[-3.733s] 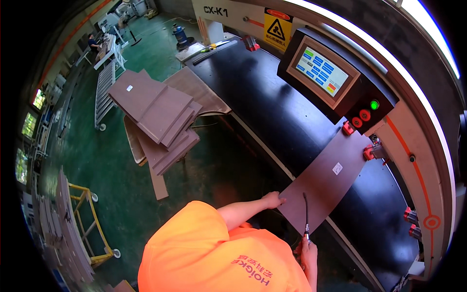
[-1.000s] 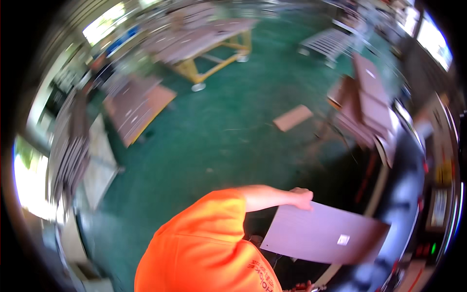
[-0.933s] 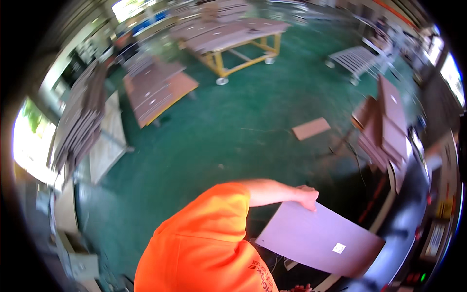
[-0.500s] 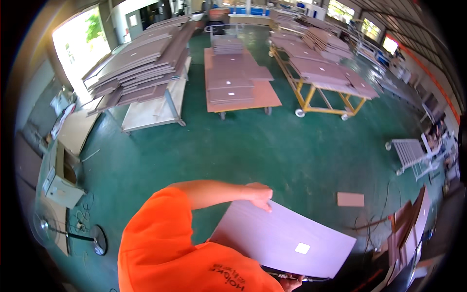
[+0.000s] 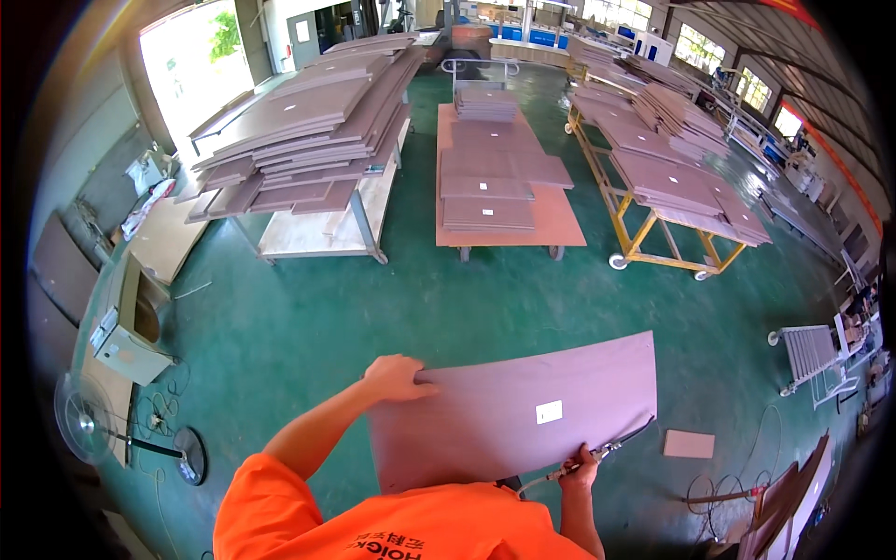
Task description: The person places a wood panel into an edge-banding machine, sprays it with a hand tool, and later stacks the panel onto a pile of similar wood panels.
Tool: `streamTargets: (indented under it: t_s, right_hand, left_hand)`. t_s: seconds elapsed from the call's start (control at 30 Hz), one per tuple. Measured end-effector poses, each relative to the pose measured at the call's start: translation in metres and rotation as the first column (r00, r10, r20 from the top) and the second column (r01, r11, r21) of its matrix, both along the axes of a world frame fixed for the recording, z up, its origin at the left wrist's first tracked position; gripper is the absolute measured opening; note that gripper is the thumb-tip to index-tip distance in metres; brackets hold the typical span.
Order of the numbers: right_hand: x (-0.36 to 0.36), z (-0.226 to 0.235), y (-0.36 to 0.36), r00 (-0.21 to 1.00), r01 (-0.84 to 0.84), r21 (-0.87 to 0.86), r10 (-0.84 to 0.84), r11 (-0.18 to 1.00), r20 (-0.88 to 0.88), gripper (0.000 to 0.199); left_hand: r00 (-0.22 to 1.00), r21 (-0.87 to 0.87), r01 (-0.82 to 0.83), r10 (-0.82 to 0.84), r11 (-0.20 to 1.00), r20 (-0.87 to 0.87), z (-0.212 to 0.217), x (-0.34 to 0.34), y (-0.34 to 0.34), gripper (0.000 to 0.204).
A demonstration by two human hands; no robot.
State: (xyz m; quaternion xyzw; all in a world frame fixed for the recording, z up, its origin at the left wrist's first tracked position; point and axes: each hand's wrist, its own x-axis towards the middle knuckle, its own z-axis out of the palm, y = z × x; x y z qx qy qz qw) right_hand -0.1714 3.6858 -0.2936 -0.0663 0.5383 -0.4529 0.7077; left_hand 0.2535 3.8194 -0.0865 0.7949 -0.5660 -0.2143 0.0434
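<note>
Ahead, loaded carts point(image 5: 499, 201) (green floor point(image 5: 308, 317)).

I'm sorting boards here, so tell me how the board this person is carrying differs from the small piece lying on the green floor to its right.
The carried board is large and held up off the floor by the left hand and right hand; the small piece is far smaller and lies flat on the floor, untouched. The carried board bears a white label; the small piece shows none. Both are flat, brownish rectangular panels.
</note>
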Motion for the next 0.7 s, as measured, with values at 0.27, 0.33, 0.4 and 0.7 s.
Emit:
streamTargets:
  t_s: [0.27,0.33,0.4,0.7]
  right_hand:
    - [0.089,-0.002,-0.170,0.989,-0.139,0.011,0.139,0.990,-0.056,0.013]
    - [0.106,-0.002,-0.206,0.977,-0.194,0.014,0.194,0.981,-0.086,0.013]
    - [0.122,-0.001,-0.240,0.967,-0.230,0.079,0.237,0.970,-0.091,0.012]
    - [0.226,-0.032,-0.391,0.976,-0.195,0.095,0.203,0.976,-0.080,0.014]
  left_hand:
    - [0.988,0.039,-0.149,0.151,0.988,-0.035,0.028,0.057,-0.098,0.046]
    - [0.975,0.131,-0.215,0.221,0.968,-0.031,0.046,0.070,-0.117,0.046]
    - [0.954,0.160,-0.256,0.276,0.953,-0.118,0.060,0.088,-0.133,0.045]
    - [-0.138,0.208,-0.801,0.164,0.562,-0.977,-0.044,0.160,-0.201,0.052]
